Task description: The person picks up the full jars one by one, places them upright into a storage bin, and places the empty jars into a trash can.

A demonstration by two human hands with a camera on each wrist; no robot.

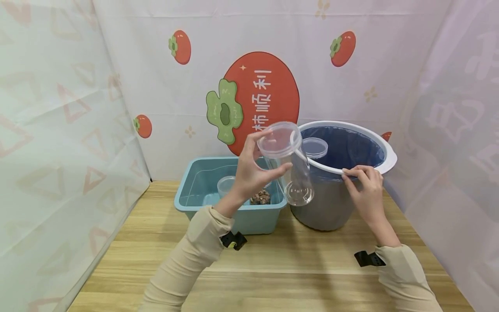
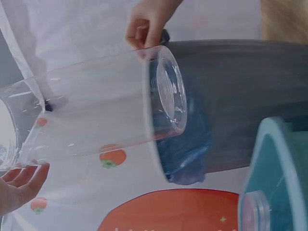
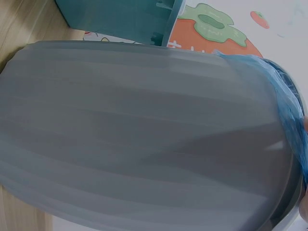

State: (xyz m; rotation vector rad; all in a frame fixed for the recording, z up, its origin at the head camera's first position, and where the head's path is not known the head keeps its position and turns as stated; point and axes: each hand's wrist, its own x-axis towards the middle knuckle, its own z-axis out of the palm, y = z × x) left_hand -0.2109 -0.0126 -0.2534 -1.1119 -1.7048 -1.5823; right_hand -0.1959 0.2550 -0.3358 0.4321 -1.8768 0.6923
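My left hand grips a clear plastic jar near its translucent lid, thumb and fingers on opposite sides. The jar tilts slightly in front of the bin's left side, and no contents show through its wall. My right hand pinches the white rim of a grey trash bin. A blue bag lines that bin and hangs over its edge. Inside the bin, near the left, shows another clear jar with a lid. In the right wrist view, fingertips just appear at the rim.
Left of the bin, a teal basin stands on the wooden table. It contains a lidded clear container and some brown, lumpy contents. Behind them hangs a white curtain printed with persimmons.
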